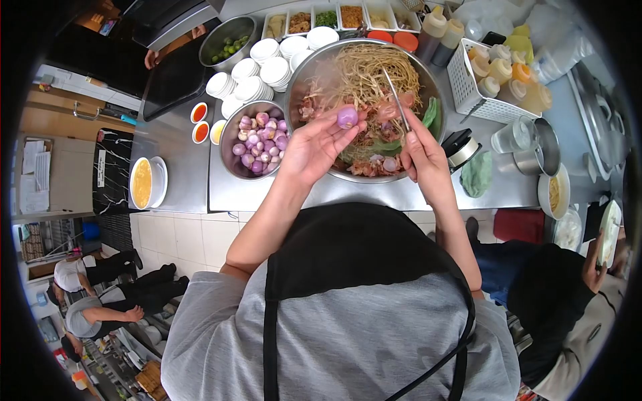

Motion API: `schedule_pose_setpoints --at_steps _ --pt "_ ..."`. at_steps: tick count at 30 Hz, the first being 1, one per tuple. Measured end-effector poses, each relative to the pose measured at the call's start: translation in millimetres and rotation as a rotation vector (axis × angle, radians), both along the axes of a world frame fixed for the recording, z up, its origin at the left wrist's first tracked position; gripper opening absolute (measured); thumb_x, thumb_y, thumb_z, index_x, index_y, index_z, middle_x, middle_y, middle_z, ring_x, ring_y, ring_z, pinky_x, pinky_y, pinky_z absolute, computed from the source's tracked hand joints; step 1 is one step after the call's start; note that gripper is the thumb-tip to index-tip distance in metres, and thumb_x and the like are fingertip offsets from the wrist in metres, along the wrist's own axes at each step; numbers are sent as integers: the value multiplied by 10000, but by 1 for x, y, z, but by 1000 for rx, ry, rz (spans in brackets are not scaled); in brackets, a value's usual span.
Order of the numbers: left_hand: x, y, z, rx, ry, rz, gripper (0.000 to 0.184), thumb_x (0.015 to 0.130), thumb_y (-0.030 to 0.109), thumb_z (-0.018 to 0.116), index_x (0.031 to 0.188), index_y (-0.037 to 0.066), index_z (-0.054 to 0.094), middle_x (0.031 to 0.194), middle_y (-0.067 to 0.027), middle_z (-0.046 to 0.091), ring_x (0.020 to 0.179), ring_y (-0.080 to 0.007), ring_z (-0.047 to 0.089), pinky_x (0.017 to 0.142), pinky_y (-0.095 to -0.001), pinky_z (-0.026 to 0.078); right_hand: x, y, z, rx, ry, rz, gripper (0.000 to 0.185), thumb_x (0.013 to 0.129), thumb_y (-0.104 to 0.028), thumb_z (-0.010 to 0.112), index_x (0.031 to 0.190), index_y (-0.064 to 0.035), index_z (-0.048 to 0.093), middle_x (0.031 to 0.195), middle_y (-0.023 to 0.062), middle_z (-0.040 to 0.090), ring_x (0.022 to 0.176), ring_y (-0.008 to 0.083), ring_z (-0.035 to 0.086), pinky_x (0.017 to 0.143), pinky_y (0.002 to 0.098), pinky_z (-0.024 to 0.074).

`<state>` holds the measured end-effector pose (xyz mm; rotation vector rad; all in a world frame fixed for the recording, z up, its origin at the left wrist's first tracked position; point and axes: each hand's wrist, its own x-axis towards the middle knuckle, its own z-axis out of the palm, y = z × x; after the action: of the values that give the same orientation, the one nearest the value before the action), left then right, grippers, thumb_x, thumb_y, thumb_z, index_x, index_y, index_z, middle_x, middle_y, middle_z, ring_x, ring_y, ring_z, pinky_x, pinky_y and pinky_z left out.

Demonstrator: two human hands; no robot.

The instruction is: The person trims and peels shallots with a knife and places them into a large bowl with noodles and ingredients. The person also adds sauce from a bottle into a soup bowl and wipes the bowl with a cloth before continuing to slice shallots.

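Over a large steel bowl (293,100), my left hand (317,144) is turned palm up, its fingers closed round a peeled purple shallot (347,117). My right hand (426,157) grips a knife (394,93) by its handle, the thin blade pointing away from me and apart from the shallot. Beneath both hands the large bowl holds dry stringy roots (378,67), reddish-brown skins and scraps, and some green leaf pieces (431,115). Just left of it, a smaller steel bowl (227,155) is filled with purple and whitish shallots (257,144).
Stacked white dishes (274,70), a bowl of limes (227,50) and small sauce cups (199,121) stand at left. A white basket of bottles (465,80), a green cloth (476,175) and steel pots (548,144) lie right. Another person (548,301) stands close by.
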<state>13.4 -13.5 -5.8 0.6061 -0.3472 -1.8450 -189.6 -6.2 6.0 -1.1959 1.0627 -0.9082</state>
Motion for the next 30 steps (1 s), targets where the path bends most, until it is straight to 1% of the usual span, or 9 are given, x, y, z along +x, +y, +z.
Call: schedule_pose_setpoints --at_steps 6,10,12,14,18,20,24,29,30 --pt "28 3 -2 -126 -141 74 322 824 62 478 1122 -55 454 1069 -193 535 1012 -269 526 883 -316 435 -3 -6 -11 -214 429 23 417 874 -181 447 1280 -143 361 723 104 561 638 202 553 601 294 436" --pt "82 10 -16 -250 -1021 409 403 743 7 599 1129 -2 484 1008 -129 570 918 -167 555 775 -260 450 14 -12 -11 -450 718 35 525 824 -150 481 1305 -204 276 901 239 579 817 380 567 717 414 453" --pt "110 12 -31 -232 -1259 468 425 718 29 635 1119 3 498 995 -125 575 911 -152 550 754 -248 444 25 -20 -17 -422 952 123 570 787 -142 508 1301 -207 271 974 255 547 778 374 575 687 429 459" --pt "134 13 -51 -256 -1359 508 463 681 37 663 1117 13 507 995 -137 575 899 -175 557 754 -262 449 37 -28 -26 -478 1088 107 604 777 -101 541 1302 -245 282 1101 198 514 867 362 557 749 405 449" --pt "149 21 -52 -364 -1874 596 556 655 87 683 1171 55 480 1199 -224 430 1108 -341 423 929 -367 338 30 -31 -16 -703 1010 -59 511 765 -93 560 1242 -175 396 1003 177 544 806 354 554 716 387 451" --pt "153 24 -46 -320 -1928 593 549 663 109 682 1174 86 484 1272 -229 344 1158 -350 366 949 -383 313 5 -29 -2 -662 908 -297 392 751 -122 564 1137 -95 506 1005 158 544 927 312 529 772 377 434" --pt "162 20 -39 -338 -1936 570 491 687 141 667 1150 92 511 1283 -205 340 1169 -350 348 955 -392 303 -104 -25 -44 -453 1187 -606 365 747 -147 580 1104 -82 537 959 150 561 922 309 523 770 378 437" --pt "106 -7 -9 -587 -1752 412 416 714 147 643 1112 83 540 1260 -189 376 1146 -326 388 924 -364 341 -176 1 -137 -27 1595 -491 328 697 -139 617 1021 -93 597 901 199 542 850 318 547 735 378 454" --pt "83 -13 -1 -714 -1759 366 407 719 147 638 1109 83 540 1257 -183 383 1142 -317 396 917 -360 350 -176 9 -159 -138 1558 -553 314 675 -146 632 984 -90 614 898 184 549 837 322 549 734 372 460"
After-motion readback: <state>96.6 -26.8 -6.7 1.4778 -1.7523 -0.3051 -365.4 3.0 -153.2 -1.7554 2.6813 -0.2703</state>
